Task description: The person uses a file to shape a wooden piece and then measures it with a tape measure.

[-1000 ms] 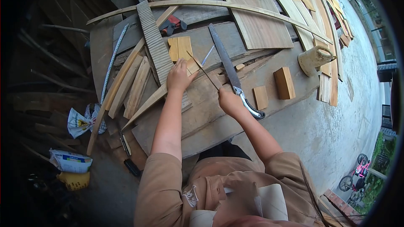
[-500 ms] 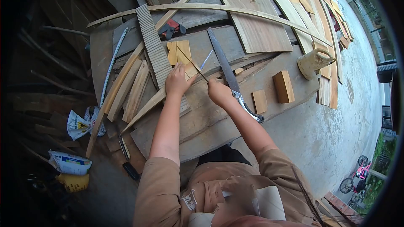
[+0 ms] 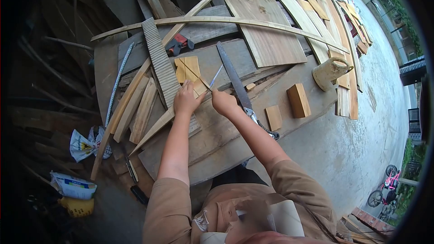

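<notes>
My right hand (image 3: 224, 103) wraps the near end of a thin rod (image 3: 193, 73), likely light, stiff and best held there, angled toward half past ten over the yellowish board (image 3: 182, 75), whose six o'clock edge my left hand (image 3: 186, 100) meets, its grip I cannot tell.

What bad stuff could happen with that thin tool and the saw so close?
The thin tool might slip off the wood and scrape the left hand beside it. The right hand could also bump the saw, which lies close by.
</notes>
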A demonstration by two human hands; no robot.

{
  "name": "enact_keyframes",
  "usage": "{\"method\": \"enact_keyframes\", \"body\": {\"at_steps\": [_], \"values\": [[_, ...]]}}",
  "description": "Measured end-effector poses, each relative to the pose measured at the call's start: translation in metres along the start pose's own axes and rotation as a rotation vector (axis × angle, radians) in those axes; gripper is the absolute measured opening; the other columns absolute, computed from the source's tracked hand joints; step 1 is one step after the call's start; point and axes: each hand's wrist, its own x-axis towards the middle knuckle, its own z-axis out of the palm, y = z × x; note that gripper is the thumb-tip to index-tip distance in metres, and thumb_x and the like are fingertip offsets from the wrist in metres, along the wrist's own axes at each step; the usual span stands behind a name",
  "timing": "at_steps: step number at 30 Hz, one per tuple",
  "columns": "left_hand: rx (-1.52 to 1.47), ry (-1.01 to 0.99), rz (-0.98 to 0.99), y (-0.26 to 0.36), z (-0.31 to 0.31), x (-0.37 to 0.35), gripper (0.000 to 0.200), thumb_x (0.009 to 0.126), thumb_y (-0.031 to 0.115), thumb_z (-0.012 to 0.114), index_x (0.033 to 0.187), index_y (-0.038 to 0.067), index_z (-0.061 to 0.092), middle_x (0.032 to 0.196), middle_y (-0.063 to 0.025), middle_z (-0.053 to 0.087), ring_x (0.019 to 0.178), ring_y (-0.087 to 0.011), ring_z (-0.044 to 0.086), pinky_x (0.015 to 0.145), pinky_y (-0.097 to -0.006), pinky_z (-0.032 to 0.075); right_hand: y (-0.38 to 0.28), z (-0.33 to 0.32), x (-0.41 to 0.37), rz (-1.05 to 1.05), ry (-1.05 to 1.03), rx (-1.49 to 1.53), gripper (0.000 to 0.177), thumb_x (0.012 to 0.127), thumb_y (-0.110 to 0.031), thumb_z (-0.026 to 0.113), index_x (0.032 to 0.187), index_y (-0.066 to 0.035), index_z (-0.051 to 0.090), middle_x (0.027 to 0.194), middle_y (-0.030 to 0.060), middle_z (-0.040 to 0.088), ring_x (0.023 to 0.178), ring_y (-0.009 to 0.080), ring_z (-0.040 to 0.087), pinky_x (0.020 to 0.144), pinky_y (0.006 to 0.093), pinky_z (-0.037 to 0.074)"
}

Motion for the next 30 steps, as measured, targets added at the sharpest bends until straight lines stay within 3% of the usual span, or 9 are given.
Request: {"method": "enact_keyframes", "body": {"at_steps": [2, 4, 8, 10, 16, 22, 25, 30], "values": [[-0.008, 0.0, 0.023, 0.0, 0.0, 0.0, 0.058, 0.065, 0.043, 0.066, 0.1, -0.001, 0.052, 0.111, -0.0194, 0.052, 0.108, -0.027, 0.048, 0.087, -0.0351, 0.041, 0.008, 0.002, -0.016, 0.0, 0.013, 0.0, 0.022, 0.08, -0.01, 0.035, 0.092, -0.002, 0.052, 0.083, 0.0229, 0.06, 0.079, 0.0354, 0.059, 0.069, 0.0444, 0.046], [0.005, -0.089, 0.242, -0.005, -0.002, -0.001, 0.059, 0.064, 0.043, 0.066, 0.1, -0.001, 0.052, 0.111, -0.0196, 0.052, 0.108, -0.0272, 0.048, 0.087, -0.0353, 0.041, 0.007, 0.003, -0.035, 0.031, -0.071, 0.026, 0.022, 0.08, -0.011, 0.035, 0.093, -0.002, 0.051, 0.083, 0.0223, 0.06, 0.079, 0.0354, 0.059, 0.068, 0.0444, 0.046], [0.001, -0.061, 0.233, -0.006, 0.002, 0.0, 0.061, 0.066, 0.043, 0.065, 0.105, 0.0, 0.05, 0.112, -0.0181, 0.052, 0.106, -0.0277, 0.049, 0.084, -0.0356, 0.043, 0.0, 0.015, -0.022, 0.092, 0.035, 0.021, 0.021, 0.081, -0.012, 0.034, 0.091, -0.002, 0.05, 0.082, 0.0218, 0.06, 0.077, 0.0355, 0.06, 0.067, 0.0454, 0.046], [-0.001, -0.017, 0.06, -0.003, 0.005, 0.001, 0.059, 0.067, 0.043, 0.065, 0.105, 0.0, 0.05, 0.112, -0.0181, 0.052, 0.107, -0.0277, 0.048, 0.085, -0.0352, 0.042, 0.0, 0.015, -0.011, 0.093, 0.052, 0.028, 0.021, 0.081, -0.012, 0.034, 0.09, -0.002, 0.05, 0.081, 0.0217, 0.06, 0.076, 0.0352, 0.06, 0.066, 0.0455, 0.047], [-0.032, -0.015, 0.062, -0.002, 0.003, 0.001, 0.059, 0.066, 0.041, 0.065, 0.102, -0.003, 0.05, 0.112, -0.021, 0.051, 0.108, -0.0287, 0.048, 0.088, -0.0345, 0.04, 0.008, 0.017, -0.013, 0.034, 0.082, 0.012, 0.019, 0.082, -0.013, 0.035, 0.087, -0.001, 0.049, 0.08, 0.0223, 0.06, 0.075, 0.0356, 0.059, 0.064, 0.0465, 0.046], [-0.048, -0.054, 0.011, 0.001, -0.001, 0.003, 0.058, 0.066, 0.041, 0.065, 0.103, -0.002, 0.051, 0.112, -0.0207, 0.051, 0.109, -0.0281, 0.047, 0.088, -0.0347, 0.04, 0.043, 0.009, -0.107, 0.141, -0.098, 0.017, 0.02, 0.084, -0.018, 0.035, 0.088, -0.001, 0.046, 0.075, 0.0217, 0.059, 0.071, 0.0364, 0.058, 0.063, 0.047, 0.044], [-0.084, -0.054, 0.054, -0.001, -0.001, 0.001, 0.059, 0.067, 0.041, 0.065, 0.104, -0.003, 0.05, 0.113, -0.0205, 0.051, 0.109, -0.0278, 0.046, 0.088, -0.035, 0.04, 0.043, -0.001, -0.117, 0.123, -0.139, -0.029, 0.02, 0.084, -0.017, 0.035, 0.088, -0.001, 0.047, 0.075, 0.0216, 0.059, 0.07, 0.0357, 0.059, 0.062, 0.0465, 0.045], [-0.052, -0.034, 0.098, -0.004, 0.004, 0.002, 0.06, 0.066, 0.041, 0.065, 0.105, -0.003, 0.05, 0.113, -0.0198, 0.051, 0.11, -0.0275, 0.046, 0.087, -0.0348, 0.041, 0.01, 0.005, -0.023, 0.054, -0.01, 0.001, 0.02, 0.08, -0.011, 0.036, 0.09, -0.002, 0.05, 0.082, 0.0205, 0.06, 0.076, 0.0352, 0.059, 0.065, 0.0438, 0.046]]}}
